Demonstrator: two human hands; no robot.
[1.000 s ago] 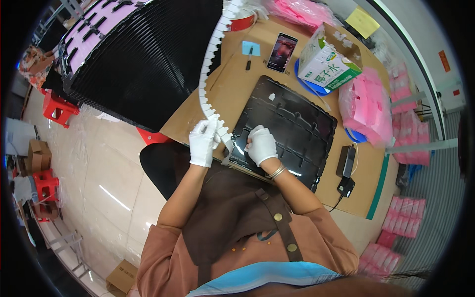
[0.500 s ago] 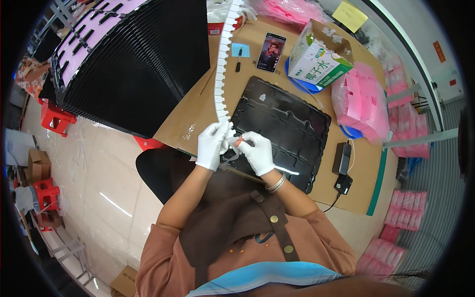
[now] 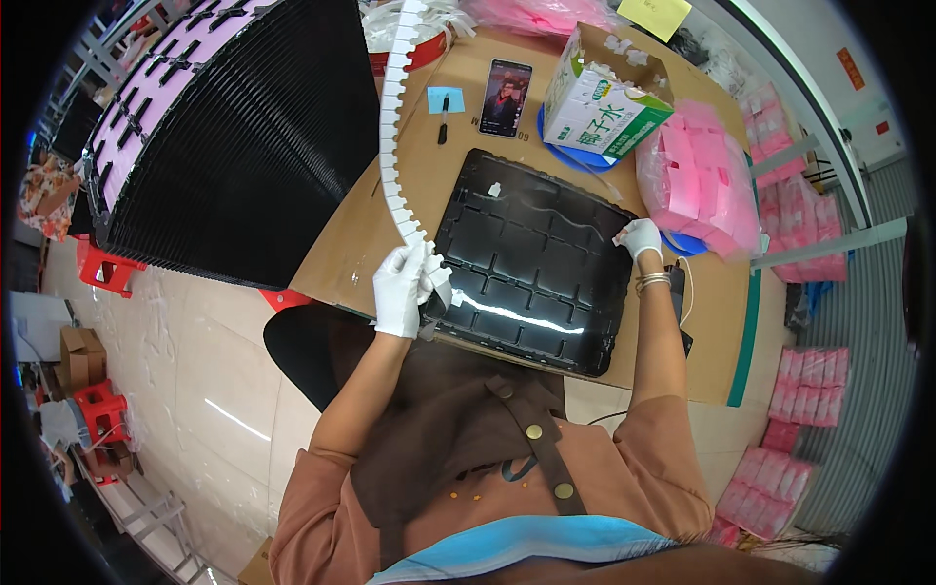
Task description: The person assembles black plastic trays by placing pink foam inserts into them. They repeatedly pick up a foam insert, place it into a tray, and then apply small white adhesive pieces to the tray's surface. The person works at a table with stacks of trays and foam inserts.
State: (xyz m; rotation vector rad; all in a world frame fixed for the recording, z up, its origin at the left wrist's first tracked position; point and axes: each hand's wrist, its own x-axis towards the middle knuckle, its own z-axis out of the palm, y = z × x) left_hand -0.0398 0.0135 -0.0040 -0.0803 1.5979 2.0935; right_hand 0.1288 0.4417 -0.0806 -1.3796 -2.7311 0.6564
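Note:
My left hand [image 3: 399, 295], in a white glove, is closed on the lower end of a long white strip [image 3: 390, 127] with notched edges. The strip curves up and away over the table, and a loose greyish tail hangs by my fingers. A black moulded plastic tray [image 3: 522, 258] with shallow compartments lies right of that hand. On its upper left part rests a small white piece [image 3: 494, 189]. At the tray's right edge is my gloved right hand [image 3: 641, 237], its fingers pinched together; what they hold, if anything, is too small to name.
A tall stack of black trays [image 3: 253, 146] stands left. Beyond my tray are a phone [image 3: 506, 97], a pen [image 3: 444, 119] and an opened carton [image 3: 604, 107]. Pink wrapped bundles [image 3: 697, 185] sit right, near a black device with a cable. Red stools [image 3: 102, 268] stand on the floor.
My right hand has moved from beside my left hand over to the tray's right edge. The left hand stays at the strip's end. The whole view has shifted slightly.

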